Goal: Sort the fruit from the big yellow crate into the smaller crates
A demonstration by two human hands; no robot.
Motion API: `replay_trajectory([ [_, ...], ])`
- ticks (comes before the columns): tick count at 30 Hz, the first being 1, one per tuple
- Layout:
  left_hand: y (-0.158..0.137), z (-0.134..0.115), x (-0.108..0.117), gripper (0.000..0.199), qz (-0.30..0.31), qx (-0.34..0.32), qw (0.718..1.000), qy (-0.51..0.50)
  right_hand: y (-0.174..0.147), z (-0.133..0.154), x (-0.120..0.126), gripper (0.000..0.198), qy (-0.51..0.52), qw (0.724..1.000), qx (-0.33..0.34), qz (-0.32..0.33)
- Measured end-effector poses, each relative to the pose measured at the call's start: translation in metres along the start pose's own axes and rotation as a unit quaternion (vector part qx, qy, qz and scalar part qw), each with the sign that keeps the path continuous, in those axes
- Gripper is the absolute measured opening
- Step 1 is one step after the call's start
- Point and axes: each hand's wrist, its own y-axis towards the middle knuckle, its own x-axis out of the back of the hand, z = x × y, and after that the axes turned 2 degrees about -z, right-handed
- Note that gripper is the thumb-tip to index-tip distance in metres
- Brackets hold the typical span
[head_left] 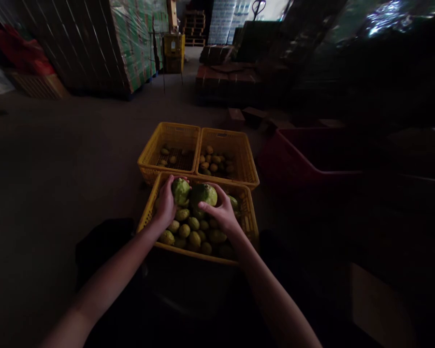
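Above the near yellow crate, my left hand cups a green, bumpy guava from its left side. Close beside it, my right hand grips a larger green guava, thumb across the front and fingers behind. The two guavas are almost touching. Below them the crate is filled with many smaller green and yellowish guavas. My forearms and hands hide part of the crate's sides.
Beyond it stand two more yellow crates: the left crate holds a few fruits, the right crate a small heap. A red bin is to the right. Wrapped pallet stacks and a low stack of cartons stand farther back.
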Motion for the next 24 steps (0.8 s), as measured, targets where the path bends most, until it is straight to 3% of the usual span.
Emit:
replay_trajectory([
  [2, 0.000, -0.001, -0.001, 0.028, 0.013, 0.010, 1.000, -0.004, 0.001, -0.001, 0.000, 0.052, -0.004, 1.000, 0.017, -0.008],
  [5, -0.002, 0.001, 0.000, 0.005, 0.033, -0.011, 0.999, 0.006, 0.003, -0.005, 0.003, 0.046, 0.016, 0.999, 0.024, -0.038],
  [7, -0.003, 0.003, 0.001, 0.023, 0.029, -0.019, 0.999, 0.022, 0.005, -0.007, 0.005, 0.038, 0.036, 0.998, 0.007, -0.042],
  [11, -0.002, 0.000, 0.000, 0.006, 0.002, 0.059, 0.998, 0.008, 0.010, -0.010, 0.006, 0.020, 0.125, 0.990, -0.062, -0.022],
  [16, 0.002, -0.012, -0.005, 0.021, -0.011, 0.149, 0.986, -0.073, 0.017, -0.011, 0.009, 0.013, 0.254, 0.951, -0.163, -0.063],
  [24, -0.001, -0.010, 0.000, 0.039, 0.093, 0.237, 0.963, -0.089, 0.014, -0.007, 0.015, 0.029, 0.336, 0.913, -0.223, -0.062],
])
